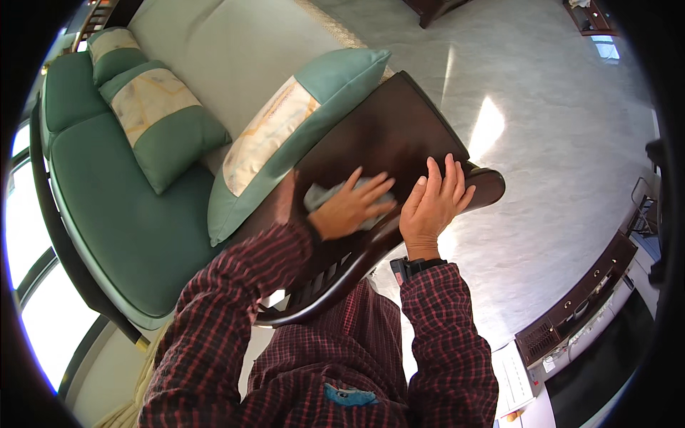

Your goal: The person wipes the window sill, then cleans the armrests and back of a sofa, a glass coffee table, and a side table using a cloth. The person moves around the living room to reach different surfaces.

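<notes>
My left hand (351, 207) holds a crumpled grey cloth (319, 195) pressed against the dark wooden side panel (385, 128) of a sofa. Its fingers are spread over the cloth, and the hand is slightly blurred. To its right, my right hand (433, 207) is open, fingers stretched out, at the outer edge of the rounded armrest (487, 187). Nothing shows in it; the palm's contact with the wood is partly hidden. A green cushion (349, 78) with a pale patterned band stands tilted along the panel, left of and beyond my left hand.
Green backrest padding (107, 207) lines the sofa's left side, with two more cushions, one nearer (171, 135) and one farther (114, 53), against it. The seat (214, 50) is pale beige. Grey floor (549, 207) extends right, toward a low dark drawer cabinet (578, 292). Bright windows (50, 321) are at the left.
</notes>
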A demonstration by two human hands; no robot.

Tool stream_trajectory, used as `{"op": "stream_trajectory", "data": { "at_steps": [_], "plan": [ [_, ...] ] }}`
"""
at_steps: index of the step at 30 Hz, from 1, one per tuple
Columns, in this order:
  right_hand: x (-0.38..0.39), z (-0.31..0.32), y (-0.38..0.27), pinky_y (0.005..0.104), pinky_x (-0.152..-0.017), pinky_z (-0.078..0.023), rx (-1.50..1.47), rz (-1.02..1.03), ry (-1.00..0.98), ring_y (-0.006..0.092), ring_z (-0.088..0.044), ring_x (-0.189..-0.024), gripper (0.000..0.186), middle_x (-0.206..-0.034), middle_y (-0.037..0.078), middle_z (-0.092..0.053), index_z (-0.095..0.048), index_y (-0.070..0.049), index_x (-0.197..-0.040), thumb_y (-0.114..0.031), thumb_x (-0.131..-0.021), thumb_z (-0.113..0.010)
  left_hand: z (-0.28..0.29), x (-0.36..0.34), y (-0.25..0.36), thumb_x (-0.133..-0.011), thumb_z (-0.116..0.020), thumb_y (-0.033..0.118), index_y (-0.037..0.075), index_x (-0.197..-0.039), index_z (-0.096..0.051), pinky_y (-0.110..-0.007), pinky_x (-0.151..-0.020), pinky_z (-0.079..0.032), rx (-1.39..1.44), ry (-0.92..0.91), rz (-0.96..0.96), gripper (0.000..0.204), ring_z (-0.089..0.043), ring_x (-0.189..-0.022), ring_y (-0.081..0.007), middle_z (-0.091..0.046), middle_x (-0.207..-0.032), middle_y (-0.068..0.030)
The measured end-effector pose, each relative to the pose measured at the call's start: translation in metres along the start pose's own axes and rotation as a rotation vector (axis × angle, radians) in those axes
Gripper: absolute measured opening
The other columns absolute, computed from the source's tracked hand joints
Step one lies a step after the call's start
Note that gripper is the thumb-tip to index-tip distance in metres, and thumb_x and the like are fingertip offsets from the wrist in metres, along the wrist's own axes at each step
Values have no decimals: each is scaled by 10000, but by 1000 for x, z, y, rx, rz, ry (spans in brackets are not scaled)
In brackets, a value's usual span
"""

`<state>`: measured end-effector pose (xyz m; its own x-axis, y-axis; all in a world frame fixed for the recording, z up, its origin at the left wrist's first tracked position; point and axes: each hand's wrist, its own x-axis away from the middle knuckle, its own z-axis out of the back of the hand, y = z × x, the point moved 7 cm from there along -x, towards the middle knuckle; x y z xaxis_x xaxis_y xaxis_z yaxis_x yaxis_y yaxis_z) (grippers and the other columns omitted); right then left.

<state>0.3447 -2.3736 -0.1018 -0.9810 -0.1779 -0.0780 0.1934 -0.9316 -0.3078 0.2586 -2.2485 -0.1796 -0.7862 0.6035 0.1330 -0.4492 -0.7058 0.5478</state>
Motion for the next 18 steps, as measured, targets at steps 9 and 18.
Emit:
{"op": "stream_trajectory", "data": {
  "at_steps": [9, 18],
  "plan": [
    [2, -2, 1, 686, -1198, -145, 12, 17, -3, 346, -457, -1407, 328, -1466, 124, -565, -652, -80, -1281, -241, -1052, -481, -30, 120, 35, -895, -685, 192, 235, -1569, -442, -682, -1208, -216, 49, -255, 243, 717, -246, -1573, -330, -294, -1675, -162],
    [2, -2, -2, 706, -1186, -157, 59, 64, 32, 321, -490, -1378, 315, -1401, 99, -623, -667, -88, -1254, -246, -1048, -487, -13, 57, -12, -752, -836, 248, 240, -1534, -490, -699, -1208, -177, -26, 23, 259, 855, -242, -1568, -379, -280, -1680, -187]
  ]
}}
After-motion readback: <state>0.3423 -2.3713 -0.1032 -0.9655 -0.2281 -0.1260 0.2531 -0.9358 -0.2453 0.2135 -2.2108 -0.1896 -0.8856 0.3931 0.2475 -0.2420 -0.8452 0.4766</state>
